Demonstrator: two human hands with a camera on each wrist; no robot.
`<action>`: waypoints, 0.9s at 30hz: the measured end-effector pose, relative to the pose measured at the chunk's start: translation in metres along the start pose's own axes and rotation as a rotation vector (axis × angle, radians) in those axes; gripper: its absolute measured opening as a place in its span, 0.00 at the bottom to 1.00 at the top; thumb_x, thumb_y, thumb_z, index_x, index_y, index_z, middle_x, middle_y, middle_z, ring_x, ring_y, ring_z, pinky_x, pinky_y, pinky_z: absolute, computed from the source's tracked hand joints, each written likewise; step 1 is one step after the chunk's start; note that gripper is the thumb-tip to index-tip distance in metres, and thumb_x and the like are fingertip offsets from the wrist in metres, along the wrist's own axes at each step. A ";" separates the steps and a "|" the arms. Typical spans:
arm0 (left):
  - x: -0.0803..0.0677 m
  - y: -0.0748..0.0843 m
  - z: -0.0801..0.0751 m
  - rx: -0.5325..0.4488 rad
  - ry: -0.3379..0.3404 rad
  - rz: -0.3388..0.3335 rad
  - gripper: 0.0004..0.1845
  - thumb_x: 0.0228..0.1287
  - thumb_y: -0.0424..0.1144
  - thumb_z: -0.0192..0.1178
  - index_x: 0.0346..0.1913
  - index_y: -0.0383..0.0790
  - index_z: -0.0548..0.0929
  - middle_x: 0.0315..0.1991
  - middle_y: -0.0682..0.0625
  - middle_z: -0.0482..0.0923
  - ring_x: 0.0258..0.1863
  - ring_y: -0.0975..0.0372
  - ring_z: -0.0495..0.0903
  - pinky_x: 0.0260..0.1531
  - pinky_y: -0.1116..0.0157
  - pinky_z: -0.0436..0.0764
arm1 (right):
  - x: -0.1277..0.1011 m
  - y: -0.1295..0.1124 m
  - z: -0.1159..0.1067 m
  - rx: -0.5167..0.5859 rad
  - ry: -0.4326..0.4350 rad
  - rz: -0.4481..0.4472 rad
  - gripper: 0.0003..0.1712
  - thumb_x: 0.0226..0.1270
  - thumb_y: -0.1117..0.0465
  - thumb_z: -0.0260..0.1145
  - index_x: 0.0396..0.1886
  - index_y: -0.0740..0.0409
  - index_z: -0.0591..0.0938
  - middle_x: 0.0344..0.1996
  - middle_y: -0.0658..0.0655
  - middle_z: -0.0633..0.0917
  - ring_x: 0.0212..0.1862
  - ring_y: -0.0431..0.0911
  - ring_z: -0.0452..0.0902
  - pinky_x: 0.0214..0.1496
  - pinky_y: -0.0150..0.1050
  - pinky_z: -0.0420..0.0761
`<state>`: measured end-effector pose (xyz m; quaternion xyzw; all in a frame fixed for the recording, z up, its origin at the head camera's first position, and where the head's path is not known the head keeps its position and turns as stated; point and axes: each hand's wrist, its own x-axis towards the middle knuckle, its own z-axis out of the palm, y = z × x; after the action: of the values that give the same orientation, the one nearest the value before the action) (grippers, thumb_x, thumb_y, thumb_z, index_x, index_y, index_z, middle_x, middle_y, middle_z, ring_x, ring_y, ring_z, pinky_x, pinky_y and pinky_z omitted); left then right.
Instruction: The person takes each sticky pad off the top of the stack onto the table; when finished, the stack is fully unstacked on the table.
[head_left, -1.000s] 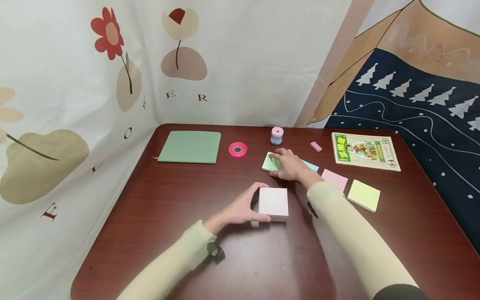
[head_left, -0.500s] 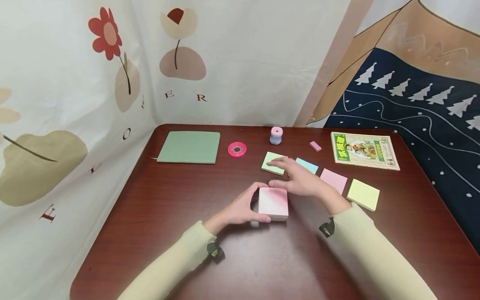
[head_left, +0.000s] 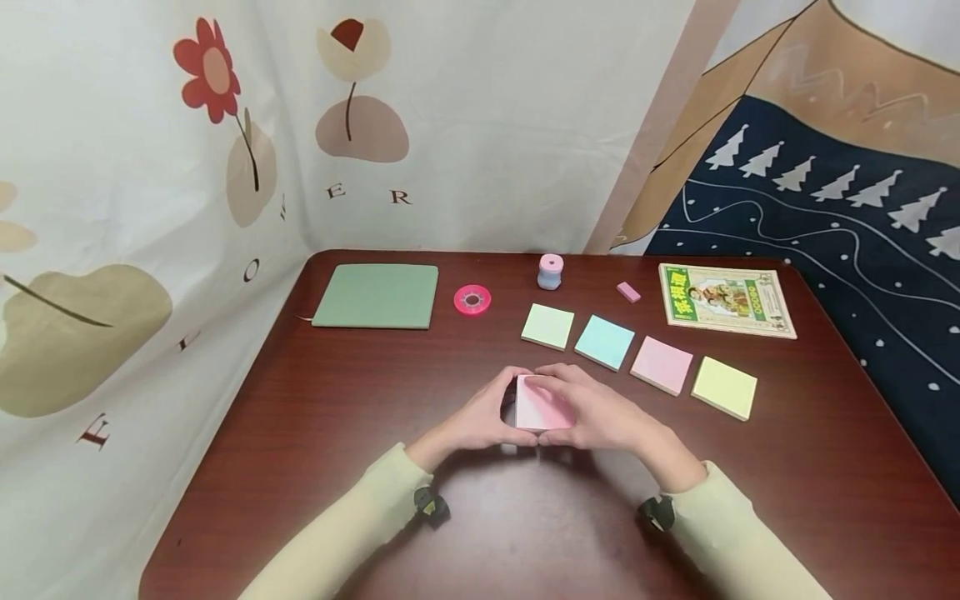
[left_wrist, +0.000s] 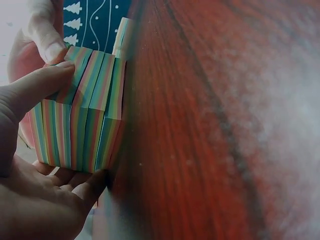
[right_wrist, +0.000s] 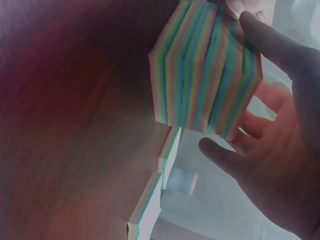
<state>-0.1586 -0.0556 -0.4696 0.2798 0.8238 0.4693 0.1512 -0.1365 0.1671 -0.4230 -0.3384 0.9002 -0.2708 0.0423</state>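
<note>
A thick paper note block (head_left: pixel 538 403) with a pale pink top stands on the dark red table (head_left: pixel 345 417). Its sides are striped in several colours, as the left wrist view shows on the block (left_wrist: pixel 82 120) and the right wrist view on the block (right_wrist: pixel 205 75). My left hand (head_left: pixel 504 408) grips its left side, thumb on the far edge and fingers (left_wrist: pixel 82 192) at the near edge. My right hand (head_left: pixel 577 410) grips the right side, with its thumb (right_wrist: pixel 280 50) on the block's edge and its fingers (right_wrist: pixel 225 152) curled beneath.
Behind the block lie four flat pads in a row: green (head_left: pixel 548 326), blue (head_left: pixel 605 342), pink (head_left: pixel 662 365), yellow (head_left: pixel 723 387). Farther back are a green notebook (head_left: pixel 377 296), a pink tape roll (head_left: pixel 472 300), a small pink-blue object (head_left: pixel 551 272), a pink eraser (head_left: pixel 628 292) and a picture book (head_left: pixel 726 300).
My right hand left the green pad, drew back toward me and closed on the right side of the note block. The left hand kept its hold.
</note>
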 end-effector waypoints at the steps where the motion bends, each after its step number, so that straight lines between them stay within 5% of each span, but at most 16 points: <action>1: 0.000 0.000 0.000 0.001 -0.001 0.000 0.45 0.43 0.44 0.80 0.64 0.46 0.64 0.57 0.53 0.72 0.53 0.60 0.72 0.54 0.60 0.72 | 0.000 0.000 0.002 -0.007 0.010 -0.002 0.44 0.51 0.47 0.79 0.67 0.55 0.73 0.62 0.56 0.73 0.61 0.47 0.67 0.56 0.45 0.76; 16: 0.001 0.000 0.000 0.017 -0.015 -0.011 0.46 0.45 0.44 0.79 0.66 0.45 0.64 0.58 0.51 0.71 0.56 0.61 0.70 0.58 0.59 0.70 | -0.004 0.003 -0.007 -0.067 0.093 -0.010 0.40 0.49 0.48 0.79 0.63 0.53 0.78 0.55 0.51 0.76 0.54 0.44 0.71 0.51 0.43 0.77; 27: 0.000 0.000 0.001 0.013 -0.002 0.000 0.44 0.44 0.43 0.78 0.64 0.45 0.65 0.54 0.50 0.72 0.53 0.60 0.71 0.56 0.57 0.71 | -0.038 0.033 -0.030 -0.041 0.164 0.265 0.40 0.49 0.51 0.80 0.64 0.55 0.77 0.57 0.58 0.76 0.57 0.54 0.71 0.58 0.56 0.72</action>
<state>-0.1583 -0.0555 -0.4703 0.2814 0.8267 0.4635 0.1503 -0.1342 0.2252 -0.4184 -0.1944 0.9427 -0.2711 -0.0028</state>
